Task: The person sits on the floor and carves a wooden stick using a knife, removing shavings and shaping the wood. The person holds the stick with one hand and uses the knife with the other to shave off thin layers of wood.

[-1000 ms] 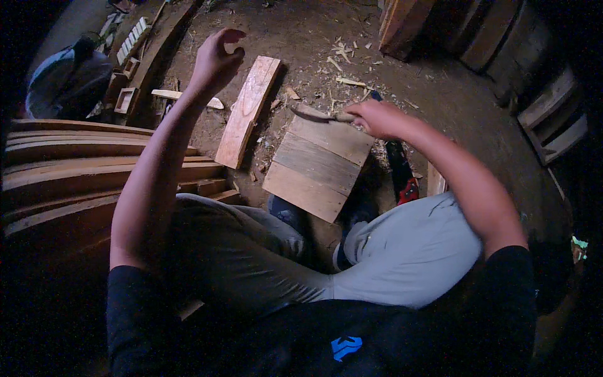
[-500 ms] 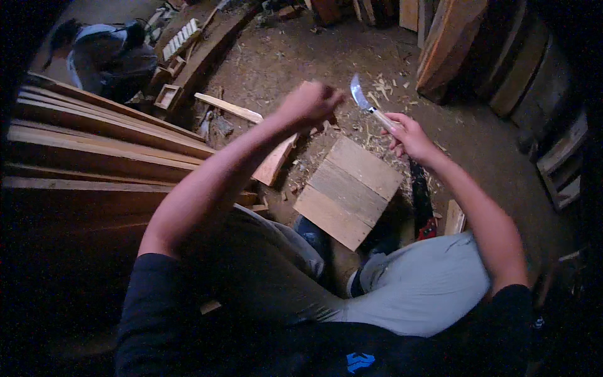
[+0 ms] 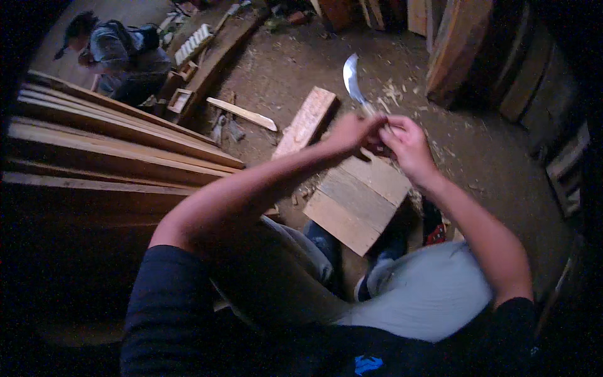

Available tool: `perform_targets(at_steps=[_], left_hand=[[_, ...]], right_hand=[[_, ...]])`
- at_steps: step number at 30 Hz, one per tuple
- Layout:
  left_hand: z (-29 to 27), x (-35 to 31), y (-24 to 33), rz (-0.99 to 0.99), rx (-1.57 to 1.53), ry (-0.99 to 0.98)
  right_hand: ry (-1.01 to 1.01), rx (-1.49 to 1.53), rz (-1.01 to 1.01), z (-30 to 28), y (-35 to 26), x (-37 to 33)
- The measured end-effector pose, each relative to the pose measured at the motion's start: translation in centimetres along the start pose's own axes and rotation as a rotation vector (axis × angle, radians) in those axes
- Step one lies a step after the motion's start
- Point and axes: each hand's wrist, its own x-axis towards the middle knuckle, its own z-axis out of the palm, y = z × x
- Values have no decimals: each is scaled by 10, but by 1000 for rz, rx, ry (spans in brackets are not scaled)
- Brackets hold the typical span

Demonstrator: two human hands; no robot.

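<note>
A curved knife (image 3: pixel 353 78) with a bright sickle-like blade and a pale handle points up and away from me above the ground. My right hand (image 3: pixel 411 147) is closed round the lower part of its handle. Beside it, my left hand (image 3: pixel 353 133) meets the handle just below the blade, its fingers curled and partly blurred. Much of the handle is hidden by my fingers. Below both hands is a square wooden top (image 3: pixel 357 204) made of planks, between my feet.
A reddish wood block (image 3: pixel 306 122) and a pale split stick (image 3: pixel 242 113) lie on the dirt floor among shavings (image 3: pixel 392 94). Long stacked boards (image 3: pixel 119 141) fill the left. Thick slabs (image 3: pixel 458 53) lean at the far right. Another person (image 3: pixel 129 60) crouches at the far left.
My left hand has swung right and down to the knife handle, joining my right hand. The knife has tilted more upright. The other person has raised their upper body.
</note>
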Motion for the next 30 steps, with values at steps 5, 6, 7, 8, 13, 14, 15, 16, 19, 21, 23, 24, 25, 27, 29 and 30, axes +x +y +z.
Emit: perform_targets(at_steps=[5, 6, 7, 8, 13, 14, 15, 16, 19, 21, 23, 24, 25, 27, 29, 30], left_hand=[[-50, 8, 49, -5, -46, 53], [-89, 24, 38, 34, -113, -4], [-86, 24, 54, 40, -165, 73], [-117, 29, 56, 26, -299, 144], [-236, 42, 6, 154, -443, 568], [-232, 46, -8, 19, -196, 821], [-244, 54, -32, -26, 94, 990], [-240, 61, -62, -11, 267, 1194], [-266, 80, -165, -99, -97, 1256], [-242, 96, -203, -152, -436, 1206], [-258, 107, -250, -338, -422, 1271], [-247, 121, -263, -431, -316, 1315], [-261, 121, -284, -484, -252, 1392], [-309, 103, -323, -576, -108, 1570], [-325, 100, -339, -506, -19, 1542], [-330, 94, -347, -474, 30, 1530]], right_hand=[[-20, -268, -21, -3, -34, 11], [-24, -320, 13, 0, -30, 11], [38, -310, 7, -20, -25, 9], [63, -332, 16, -25, -28, 9], [104, -383, 100, -38, -24, 9], [113, -409, 126, -40, -31, 7], [141, -442, 109, -34, -41, 3], [122, -424, 116, -32, -36, 5], [75, -403, 109, -35, -30, 13], [85, -460, 129, -44, -30, 14], [72, -461, 153, -47, -27, 19], [89, -479, 175, -52, -29, 20], [103, -460, 224, -41, -34, 20], [46, -433, 240, -27, -34, 26], [55, -439, 266, -32, -27, 31], [51, -428, 273, -31, -26, 34]])
